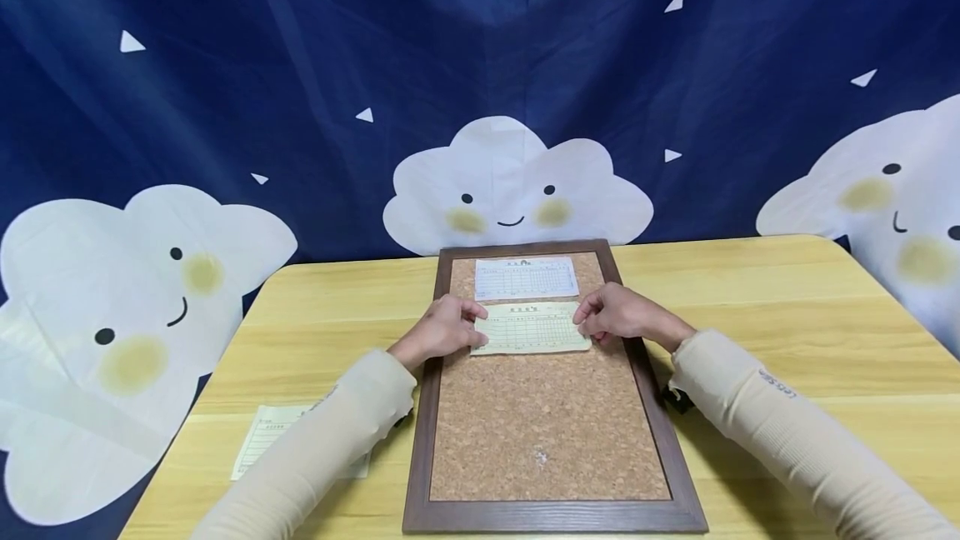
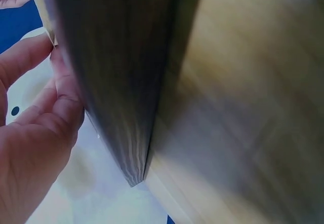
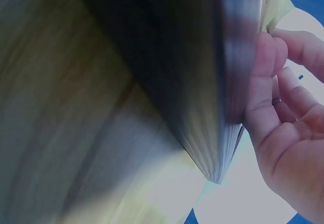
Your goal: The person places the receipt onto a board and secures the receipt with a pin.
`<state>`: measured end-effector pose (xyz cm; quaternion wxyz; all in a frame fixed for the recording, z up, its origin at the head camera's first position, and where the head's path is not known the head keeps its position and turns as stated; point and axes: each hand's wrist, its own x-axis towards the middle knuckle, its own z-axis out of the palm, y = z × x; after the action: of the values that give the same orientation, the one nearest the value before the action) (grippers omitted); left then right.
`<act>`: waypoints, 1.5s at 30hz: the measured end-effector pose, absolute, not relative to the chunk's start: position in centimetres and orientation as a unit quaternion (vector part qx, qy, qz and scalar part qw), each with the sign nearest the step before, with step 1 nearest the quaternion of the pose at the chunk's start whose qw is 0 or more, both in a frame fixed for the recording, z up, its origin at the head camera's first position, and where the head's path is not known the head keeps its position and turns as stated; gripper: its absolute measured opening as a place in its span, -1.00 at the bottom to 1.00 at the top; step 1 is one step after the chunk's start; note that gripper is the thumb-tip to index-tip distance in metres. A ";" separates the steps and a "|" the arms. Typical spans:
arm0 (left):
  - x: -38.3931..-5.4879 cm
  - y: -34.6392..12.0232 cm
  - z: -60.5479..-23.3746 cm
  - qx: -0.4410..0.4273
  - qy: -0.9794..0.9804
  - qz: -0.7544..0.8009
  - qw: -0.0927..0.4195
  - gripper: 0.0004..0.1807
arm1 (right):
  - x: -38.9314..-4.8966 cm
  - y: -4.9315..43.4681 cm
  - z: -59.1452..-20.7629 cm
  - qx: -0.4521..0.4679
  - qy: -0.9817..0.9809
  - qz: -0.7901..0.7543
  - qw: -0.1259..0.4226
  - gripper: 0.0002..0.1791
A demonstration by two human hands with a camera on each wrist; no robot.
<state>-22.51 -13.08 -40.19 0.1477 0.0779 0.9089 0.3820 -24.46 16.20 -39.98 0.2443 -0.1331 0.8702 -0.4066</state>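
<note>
- The pale yellow printed paper slip [image 1: 531, 330] lay across the upper part of the brown cork board [image 1: 547, 423], just below the white printed paper slip [image 1: 527, 277]; whether the two edges touched could not be told.
- To do this step well, the yellow slip probably called for light, even tension from both ends, since thin paper would likely bow or crease if the hands drew together.
- Its top edge was best kept parallel to the white slip's lower edge, a good guide for squaring it within the dark brown wooden frame [image 1: 555, 516].
- Fingertips near the slip's ends seemed a sensible choice, for they left the printed middle uncovered.
- The left hand [image 1: 446, 326] came in from the lower left, reaching over the frame's side; its thumb and finger pinched the slip's left end.
- The right hand [image 1: 615, 311] mirrored it from the other side, thumb and forefinger pinching the right end, the remaining fingers bent behind them.
- Both forearms, in cream fabric sleeves [image 1: 795, 432], slanted inward to the board, the left one partly covering another printed paper sheet [image 1: 273, 440] on the light wooden table [image 1: 787, 307].
</note>
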 end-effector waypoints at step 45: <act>-22.7 -12.8 -40.1 0.069 0.924 0.347 0.145 -0.63 | -24.4 15.8 -39.6 -0.120 0.885 -0.381 0.238 -0.91</act>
<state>-22.73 -12.81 -40.13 0.1448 0.0693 0.9241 0.3468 -24.45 15.82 -39.59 0.2383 -0.1198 0.8852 -0.3812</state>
